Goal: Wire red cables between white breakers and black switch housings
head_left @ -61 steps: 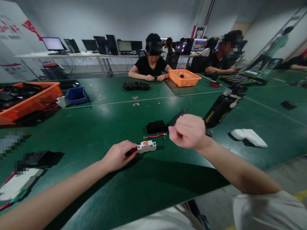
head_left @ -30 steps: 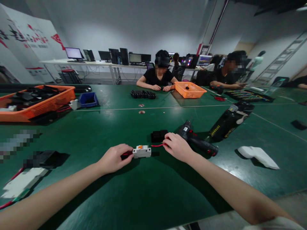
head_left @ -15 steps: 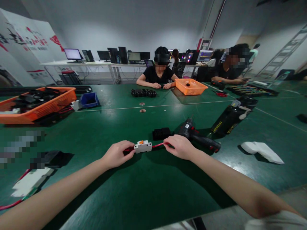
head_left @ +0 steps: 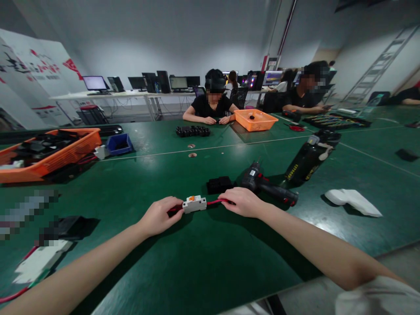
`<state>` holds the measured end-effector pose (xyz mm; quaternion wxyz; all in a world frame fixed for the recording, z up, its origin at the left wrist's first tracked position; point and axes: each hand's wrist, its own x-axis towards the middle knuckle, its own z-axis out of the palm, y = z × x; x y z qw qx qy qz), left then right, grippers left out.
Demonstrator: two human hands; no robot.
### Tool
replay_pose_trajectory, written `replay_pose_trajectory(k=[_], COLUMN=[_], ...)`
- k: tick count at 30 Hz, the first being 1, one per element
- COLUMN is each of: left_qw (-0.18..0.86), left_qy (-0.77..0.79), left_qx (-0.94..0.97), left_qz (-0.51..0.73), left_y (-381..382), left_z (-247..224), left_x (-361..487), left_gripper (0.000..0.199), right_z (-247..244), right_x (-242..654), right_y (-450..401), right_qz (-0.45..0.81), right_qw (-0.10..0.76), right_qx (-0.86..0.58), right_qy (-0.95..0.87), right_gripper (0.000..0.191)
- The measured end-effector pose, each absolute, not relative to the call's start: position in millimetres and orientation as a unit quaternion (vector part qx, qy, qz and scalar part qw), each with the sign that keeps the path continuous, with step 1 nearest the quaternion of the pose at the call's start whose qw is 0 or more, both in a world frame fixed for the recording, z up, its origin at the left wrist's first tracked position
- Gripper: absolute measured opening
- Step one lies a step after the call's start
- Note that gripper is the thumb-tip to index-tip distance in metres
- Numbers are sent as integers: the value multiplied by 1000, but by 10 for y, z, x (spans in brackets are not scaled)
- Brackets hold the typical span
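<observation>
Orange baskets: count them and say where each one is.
2. The left basket, partly out of the picture, is beside a blue bin; the far basket is beside a seated person.

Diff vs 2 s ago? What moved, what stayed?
Right hand moved left and took hold of the red wire, which lay loose; its end now sits at the right side of the white breaker. Breaker shifted slightly left, left hand staying at its left end. Drill and black block unmoved.
</observation>
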<state>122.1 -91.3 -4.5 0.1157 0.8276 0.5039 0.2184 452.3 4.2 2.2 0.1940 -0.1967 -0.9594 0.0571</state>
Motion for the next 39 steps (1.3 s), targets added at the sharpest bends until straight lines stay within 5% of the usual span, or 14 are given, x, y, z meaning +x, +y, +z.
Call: replay_pose_trajectory(k=[39], left_qw=[98], left_qy=[476], left_qx=[847], left_qz=[214], left_y=[-919], left_z=[-44], left_x=[1224], left_gripper=[25], right_z=[17], right_x=[4467], right_y=[-104], right_qz=[12], right_qw=[195], right_qx=[-189], right_qy=[-962], right_gripper=[25])
